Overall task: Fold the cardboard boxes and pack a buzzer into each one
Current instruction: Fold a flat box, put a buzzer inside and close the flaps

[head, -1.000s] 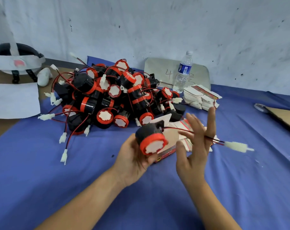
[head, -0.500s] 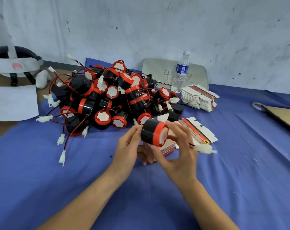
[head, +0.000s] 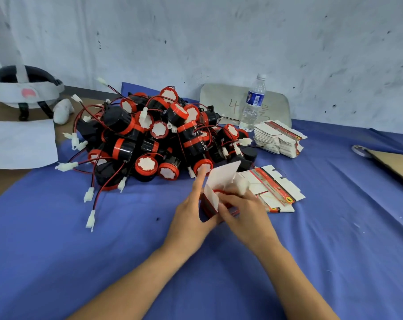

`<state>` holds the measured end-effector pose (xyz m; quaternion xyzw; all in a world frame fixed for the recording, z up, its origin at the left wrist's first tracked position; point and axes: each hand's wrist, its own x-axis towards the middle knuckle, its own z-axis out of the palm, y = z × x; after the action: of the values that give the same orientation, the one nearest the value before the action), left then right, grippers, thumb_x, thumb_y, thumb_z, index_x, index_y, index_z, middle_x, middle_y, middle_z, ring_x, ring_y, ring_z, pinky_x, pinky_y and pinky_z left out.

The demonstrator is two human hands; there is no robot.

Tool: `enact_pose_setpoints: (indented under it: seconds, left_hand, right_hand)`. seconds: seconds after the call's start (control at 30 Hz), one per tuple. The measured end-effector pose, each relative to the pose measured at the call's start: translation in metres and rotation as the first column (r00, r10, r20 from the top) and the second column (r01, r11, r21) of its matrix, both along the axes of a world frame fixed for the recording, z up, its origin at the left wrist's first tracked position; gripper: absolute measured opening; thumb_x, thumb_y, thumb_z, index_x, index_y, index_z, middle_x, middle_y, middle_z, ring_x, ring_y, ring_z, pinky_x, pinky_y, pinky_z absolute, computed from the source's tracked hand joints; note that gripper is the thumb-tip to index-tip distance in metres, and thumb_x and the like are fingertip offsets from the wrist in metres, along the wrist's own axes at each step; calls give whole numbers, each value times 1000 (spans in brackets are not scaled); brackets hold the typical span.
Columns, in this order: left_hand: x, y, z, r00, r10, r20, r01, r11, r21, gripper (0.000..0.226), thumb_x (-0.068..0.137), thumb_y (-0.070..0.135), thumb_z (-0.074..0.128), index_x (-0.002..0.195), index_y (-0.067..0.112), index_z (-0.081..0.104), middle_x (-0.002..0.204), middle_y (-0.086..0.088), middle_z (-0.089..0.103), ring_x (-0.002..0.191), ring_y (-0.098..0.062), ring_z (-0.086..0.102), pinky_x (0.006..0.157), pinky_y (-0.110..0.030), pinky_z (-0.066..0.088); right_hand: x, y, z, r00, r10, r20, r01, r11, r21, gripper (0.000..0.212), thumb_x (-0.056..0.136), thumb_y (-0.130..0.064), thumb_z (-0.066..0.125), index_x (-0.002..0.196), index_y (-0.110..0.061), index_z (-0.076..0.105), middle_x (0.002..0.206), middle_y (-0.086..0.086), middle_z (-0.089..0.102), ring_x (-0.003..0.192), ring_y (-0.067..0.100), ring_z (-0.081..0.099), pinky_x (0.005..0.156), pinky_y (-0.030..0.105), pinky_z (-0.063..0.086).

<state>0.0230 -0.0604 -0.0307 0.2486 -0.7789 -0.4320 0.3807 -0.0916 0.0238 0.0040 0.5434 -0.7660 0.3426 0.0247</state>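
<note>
Table, brown, largely covered by a blue cloth. On the cloth: a heap of black-and-red buzzers with trailing red-black wires and white plugs; a stack of flat box blanks to its right; a water bottle upright behind that stack; a few loose blanks nearer the front; a cardboard sheet at the right edge. On the bare wood, left: a white sheet, a headset and a white controller.
</note>
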Motion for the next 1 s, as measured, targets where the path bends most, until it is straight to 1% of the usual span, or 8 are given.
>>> enact_pose_setpoints:
  seconds: [0.13, 0.23, 0.37, 0.47, 0.53, 0.6, 0.77, 1.0]
  left_hand:
    - [3, 4, 3, 998, -26, 64, 34, 992, -121, 90, 86, 21, 73, 135, 71, 16, 130, 23, 50, 114, 15, 46, 89, 2, 35]
    - [3, 8, 4, 997, -42, 70, 56, 976, -210, 66, 91, 10, 64, 135, 54, 41, 149, 14, 36, 124, -2, 48, 99, -18, 45]
    - [4, 13, 9, 983, 81, 167, -34, 963, -268, 62, 92, -8, 51, 135, 37, 51, 160, 8, -6, 122, -18, 54, 87, -28, 53]
    - [4, 12, 10, 928, 162, 335, -67, 958, -280, 60, 94, -2, 47, 141, 35, 44, 156, 7, -21, 103, -29, 62, 79, -36, 53]
    - [3, 13, 11, 895, 177, 409, -74, 964, -256, 50, 97, 10, 48, 140, 35, 43, 159, 5, -19, 105, -30, 61, 84, -36, 51]
    - [2, 13, 11, 890, 172, 421, -72, 968, -242, 43, 97, 16, 49, 136, 34, 46, 163, 4, -10, 111, -30, 59, 89, -39, 50]
    - [1, 12, 11, 894, 182, 408, -78, 963, -260, 38, 98, 19, 49, 132, 34, 48, 163, 5, 1, 111, -24, 59, 88, -32, 50]
    - [1, 8, 8, 926, 157, 342, -65, 962, -266, 36, 96, 20, 52, 130, 32, 48, 157, 6, 21, 125, -18, 49, 94, -26, 50]
  right_hand:
    - [-4, 0, 4, 999, 37, -39, -35, 998, 49, 24, 93, -10, 59, 113, -13, 72, 112, 9, 64, 95, 24, 62, 77, 14, 36]
    - [-7, -2, 4, 994, 68, -81, -61, 995, 84, 21, 90, -1, 55, 103, -3, 71, 103, 12, 64, 100, 28, 54, 80, 21, 36]
    - [-5, 1, 4, 952, -2, -306, 15, 999, 39, 30, 81, -6, 44, 90, -9, 73, 93, -1, 72, 98, 25, 45, 79, 31, 22]
    - [-1, 2, 5, 927, -47, -373, 84, 993, 83, 38, 84, -2, 43, 105, -19, 70, 90, -2, 73, 97, 32, 55, 91, 36, 20]
    - [-3, 0, 3, 954, -23, -299, 58, 992, 110, 41, 88, 0, 40, 119, -19, 59, 99, 2, 71, 108, 31, 50, 97, 35, 20]
    - [-3, 3, 5, 989, 10, -146, -28, 992, -124, 43, 89, 0, 40, 126, -17, 53, 104, 7, 67, 99, 31, 52, 91, 35, 33]
    - [-2, 8, 15, 994, -50, 92, 101, 715, -692, 55, 94, -14, 56, 139, -40, 36, 100, -2, 60, 71, 4, 55, 69, 12, 47]
    - [4, 8, 11, 988, 56, 145, 50, 770, -636, 27, 97, -15, 50, 117, -33, 44, 107, -28, 63, 89, 4, 68, 76, 20, 53]
